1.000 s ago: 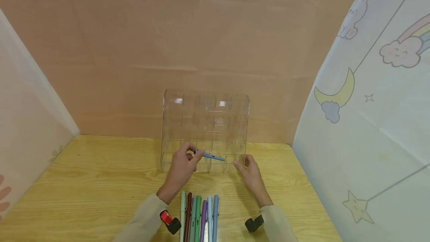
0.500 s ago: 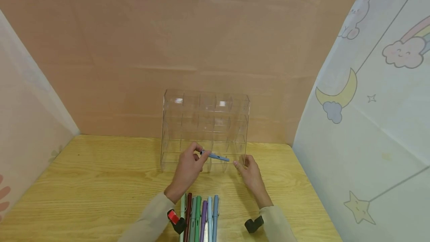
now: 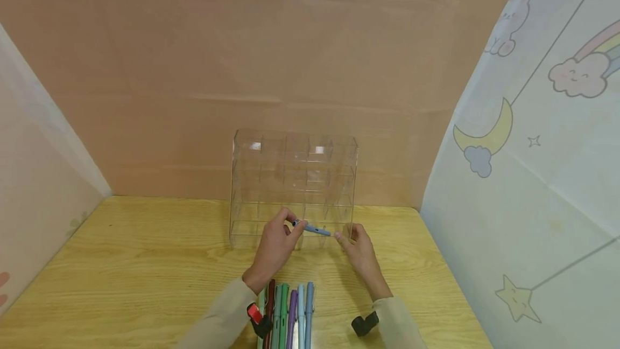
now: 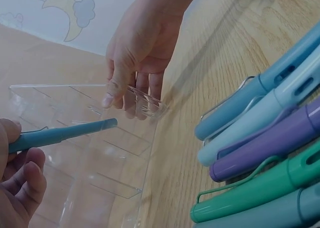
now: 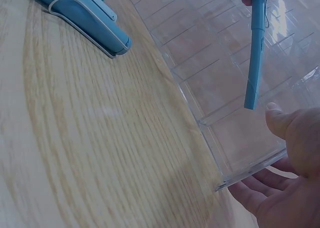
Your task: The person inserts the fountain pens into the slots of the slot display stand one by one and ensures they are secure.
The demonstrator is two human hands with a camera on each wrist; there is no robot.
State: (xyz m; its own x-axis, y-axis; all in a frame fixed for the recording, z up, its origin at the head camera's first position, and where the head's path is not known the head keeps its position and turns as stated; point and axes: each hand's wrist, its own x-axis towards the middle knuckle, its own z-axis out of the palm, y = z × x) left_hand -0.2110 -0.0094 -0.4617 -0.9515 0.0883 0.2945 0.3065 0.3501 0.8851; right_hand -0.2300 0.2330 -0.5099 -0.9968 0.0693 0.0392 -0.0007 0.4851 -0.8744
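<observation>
My left hand [image 3: 276, 242] pinches a blue pen [image 3: 317, 230] near its clip end, between thumb and fingers. The pen points right and slightly downward, in front of the lower rows of a clear compartmented rack [image 3: 293, 176]. My right hand [image 3: 362, 255] grips the rack's lower right side, its thumb at the front and the other fingers outside the side wall, as the right wrist view shows. The pen's free end [image 5: 251, 98] is close to the right thumb; a small gap shows between them in that view.
Several capped pens lie side by side on the wooden table [image 3: 145, 263], among them a purple pen [image 3: 291, 316], a green pen [image 4: 250, 190] and a dark red pen [image 3: 270, 306]. My left forearm passes over the leftmost ones. A brown sheet [image 3: 290, 42] hangs behind the rack.
My left hand has moved right and slightly down with the blue pen, bringing its free end close to my right thumb. The right hand keeps its grip on the rack.
</observation>
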